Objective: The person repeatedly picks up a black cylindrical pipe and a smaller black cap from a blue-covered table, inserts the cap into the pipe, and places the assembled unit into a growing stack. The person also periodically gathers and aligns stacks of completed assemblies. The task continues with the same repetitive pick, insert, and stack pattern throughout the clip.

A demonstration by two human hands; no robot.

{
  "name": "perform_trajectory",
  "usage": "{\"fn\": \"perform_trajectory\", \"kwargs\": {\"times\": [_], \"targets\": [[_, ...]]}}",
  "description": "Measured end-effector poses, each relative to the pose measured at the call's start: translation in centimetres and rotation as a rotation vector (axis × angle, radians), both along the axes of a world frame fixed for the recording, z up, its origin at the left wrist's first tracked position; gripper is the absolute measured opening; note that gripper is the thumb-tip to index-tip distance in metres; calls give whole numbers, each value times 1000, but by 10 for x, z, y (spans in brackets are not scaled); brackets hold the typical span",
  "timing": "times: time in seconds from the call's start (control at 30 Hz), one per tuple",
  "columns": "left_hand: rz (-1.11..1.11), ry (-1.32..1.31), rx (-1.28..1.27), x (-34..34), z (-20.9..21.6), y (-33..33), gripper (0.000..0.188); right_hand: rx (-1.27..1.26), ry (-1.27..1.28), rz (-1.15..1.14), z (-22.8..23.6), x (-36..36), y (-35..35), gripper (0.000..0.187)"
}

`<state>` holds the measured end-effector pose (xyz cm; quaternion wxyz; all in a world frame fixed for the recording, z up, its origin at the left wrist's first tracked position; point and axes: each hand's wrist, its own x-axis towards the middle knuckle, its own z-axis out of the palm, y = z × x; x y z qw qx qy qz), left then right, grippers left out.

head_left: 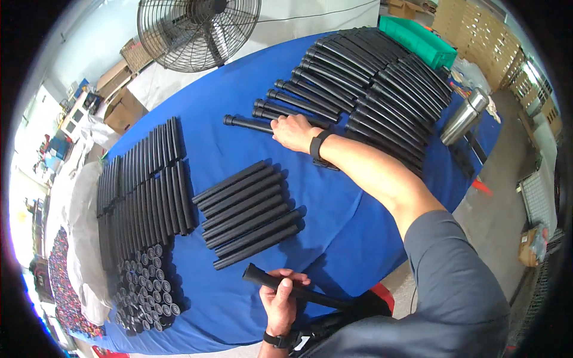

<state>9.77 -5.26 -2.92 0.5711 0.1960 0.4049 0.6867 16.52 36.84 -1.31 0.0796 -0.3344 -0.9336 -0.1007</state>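
Observation:
My left hand [280, 301] is closed round a plain black tube [323, 298] near the table's front edge, thumb on top. The tube slants with its open end up and to the left. Farther off, my right hand [292, 132] lies over a black tube with a capped end [246, 123], fingers closed round it. That tube rests on or just above the blue cloth, beside the nearest of many capped black tubes [304, 98]. Between my hands several loose plain tubes [248, 215] lie side by side.
Plain tubes [149, 206] are packed in two rows at the left, with a heap of round black caps [146, 289] before them. A steel flask [464, 117] and green crate [416, 40] are at the right. A large fan [197, 30] stands behind the blue table [209, 143].

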Motion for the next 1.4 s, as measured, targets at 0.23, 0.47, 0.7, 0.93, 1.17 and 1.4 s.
{"fn": "perform_trajectory", "kwargs": {"times": [0.23,0.47,0.7,0.93,1.17,1.4], "targets": [[0,14,-16,-3,2,-7,26,-191,53,-307,18,2,21,25],[-35,-22,19,-4,-3,-5,25,-159,77,-373,13,-3,34,27],[-29,-14,33,-6,-4,-5,25,-68,85,-274,6,7,25,27],[-30,27,1,-5,-1,-5,24,-89,137,-294,10,14,17,44],[-32,29,6,-3,0,-5,23,-85,129,-270,14,15,16,50],[-37,-18,32,-6,-5,-6,24,-100,136,-257,12,13,17,51]]}}
